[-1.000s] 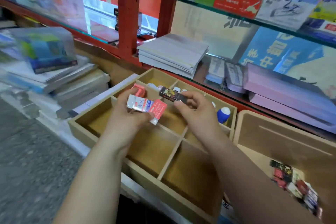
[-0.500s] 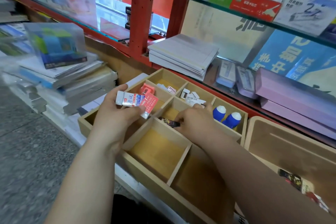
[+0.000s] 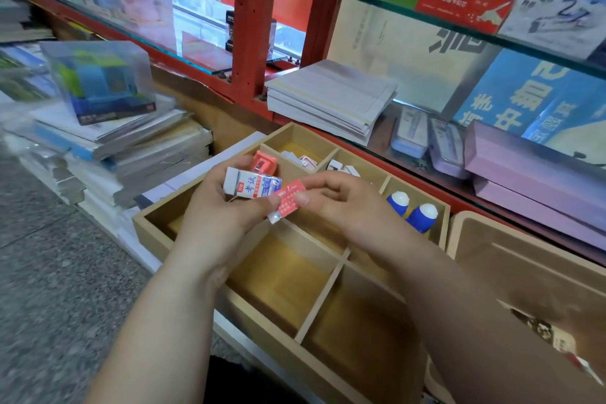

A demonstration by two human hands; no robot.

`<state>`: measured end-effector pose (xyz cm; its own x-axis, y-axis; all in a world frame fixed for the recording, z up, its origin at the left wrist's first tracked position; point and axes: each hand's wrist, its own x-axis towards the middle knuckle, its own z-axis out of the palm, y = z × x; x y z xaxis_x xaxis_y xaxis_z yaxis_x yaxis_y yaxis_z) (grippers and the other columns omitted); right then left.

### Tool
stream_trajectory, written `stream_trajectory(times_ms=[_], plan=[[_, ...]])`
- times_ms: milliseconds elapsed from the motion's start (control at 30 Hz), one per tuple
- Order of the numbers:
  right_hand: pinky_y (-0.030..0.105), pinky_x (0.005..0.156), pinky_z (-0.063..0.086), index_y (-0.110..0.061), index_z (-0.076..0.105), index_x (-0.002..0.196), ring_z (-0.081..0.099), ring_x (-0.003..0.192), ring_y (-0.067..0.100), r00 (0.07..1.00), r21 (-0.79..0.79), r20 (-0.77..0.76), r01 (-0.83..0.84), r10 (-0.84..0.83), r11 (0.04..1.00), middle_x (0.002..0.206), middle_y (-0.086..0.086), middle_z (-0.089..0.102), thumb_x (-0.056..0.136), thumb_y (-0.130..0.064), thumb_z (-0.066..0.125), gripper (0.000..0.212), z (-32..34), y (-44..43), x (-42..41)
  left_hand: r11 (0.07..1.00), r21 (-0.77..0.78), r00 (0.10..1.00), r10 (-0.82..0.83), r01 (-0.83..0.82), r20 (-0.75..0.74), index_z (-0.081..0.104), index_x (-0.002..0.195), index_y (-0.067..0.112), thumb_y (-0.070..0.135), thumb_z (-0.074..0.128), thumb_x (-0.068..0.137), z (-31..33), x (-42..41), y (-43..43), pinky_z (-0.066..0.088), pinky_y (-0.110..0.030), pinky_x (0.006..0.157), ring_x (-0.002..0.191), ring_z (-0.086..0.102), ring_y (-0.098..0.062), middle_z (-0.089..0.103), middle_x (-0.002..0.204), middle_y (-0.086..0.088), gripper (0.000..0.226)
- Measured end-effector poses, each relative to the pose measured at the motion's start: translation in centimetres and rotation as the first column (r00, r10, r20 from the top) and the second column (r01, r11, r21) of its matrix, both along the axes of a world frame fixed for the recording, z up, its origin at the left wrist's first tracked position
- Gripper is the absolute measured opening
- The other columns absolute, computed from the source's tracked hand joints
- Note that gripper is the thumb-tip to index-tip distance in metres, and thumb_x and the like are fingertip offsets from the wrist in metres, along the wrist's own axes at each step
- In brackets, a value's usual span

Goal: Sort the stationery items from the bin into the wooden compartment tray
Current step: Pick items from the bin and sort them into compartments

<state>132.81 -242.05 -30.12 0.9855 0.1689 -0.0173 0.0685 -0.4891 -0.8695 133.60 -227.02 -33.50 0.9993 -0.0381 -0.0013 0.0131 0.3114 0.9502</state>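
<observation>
Eraser gripped in left hand, right fingers pinching red packet.

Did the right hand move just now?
Yes. The right hand rose from the middle compartment of the wooden tray, left to the red packet in the left hand.

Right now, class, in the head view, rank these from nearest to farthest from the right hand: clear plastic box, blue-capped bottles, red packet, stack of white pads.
1. red packet: pinched by the right hand itself.
2. blue-capped bottles: just right, in the wooden tray, back right compartment.
3. stack of white pads: behind, past the tray's back wall.
4. clear plastic box: far left, on piled books.
</observation>
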Motion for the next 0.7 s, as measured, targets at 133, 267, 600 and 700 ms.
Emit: stream_trajectory(times_ms=[133, 267, 600, 700], plan=[[0.019, 0.069, 0.048, -0.022, 0.056, 0.084, 0.059, 0.072, 0.009, 0.998, 0.129, -0.009, 0.067, -0.066, 0.989, 0.077, -0.003, 0.064, 0.082, -0.016, 0.061, 0.009, 0.0, 0.8, -0.2, 1.000, 0.013, 0.999, -0.027, 0.026, 0.036, 0.058, 0.092, 0.026, 0.001, 0.067, 0.066, 0.1, -0.4, -0.7, 0.052, -0.037, 0.082, 0.098, 0.062, -0.024, 0.063, 0.098, -0.006, 0.037], [0.034, 0.075, 0.051, -0.036, 0.049, 0.088, 0.059, 0.075, 0.023, 0.995, 0.064, -0.025, -0.092, 0.094, 0.994, 0.082, 0.003, 0.060, 0.083, -0.006, 0.058, 0.032, 0.0, 0.2, -0.7, 0.998, 0.027, 0.998, -0.062, 0.062, 0.013, 0.058, 0.096, 0.022, 0.002, 0.055, 0.085, -0.1, -1.0, -1.5, 0.054, -0.035, 0.081, 0.100, 0.063, -0.026, 0.062, 0.109, -0.013, 0.023], [0.009, 0.059, 0.040, -0.023, 0.066, 0.088, 0.051, 0.072, -0.001, 0.937, -0.312, 0.010, 0.334, -0.348, 0.890, 0.077, -0.014, 0.057, 0.082, -0.021, 0.063, 0.007, -1.2, -7.7, -3.9, 0.998, -0.034, 0.999, 0.053, -0.053, -0.012, 0.050, 0.093, 0.020, 0.005, 0.061, 0.080, -0.2, -0.6, -2.3, 0.056, -0.016, 0.055, 0.077, 0.067, -0.015, 0.065, 0.094, -0.008, 0.023], [0.022, 0.071, 0.044, -0.025, 0.062, 0.083, 0.054, 0.079, 0.004, 0.949, -0.478, 0.036, 0.292, -0.314, 0.828, 0.081, -0.009, 0.058, 0.081, -0.032, 0.063, 0.007, -3.2, -6.9, -4.0, 0.998, 0.010, 0.998, 0.058, -0.058, -0.016, 0.048, 0.098, 0.012, 0.004, 0.061, 0.080, -0.1, -0.8, -3.0, 0.055, -0.015, 0.052, 0.071, 0.066, -0.013, 0.063, 0.092, -0.011, 0.024]])
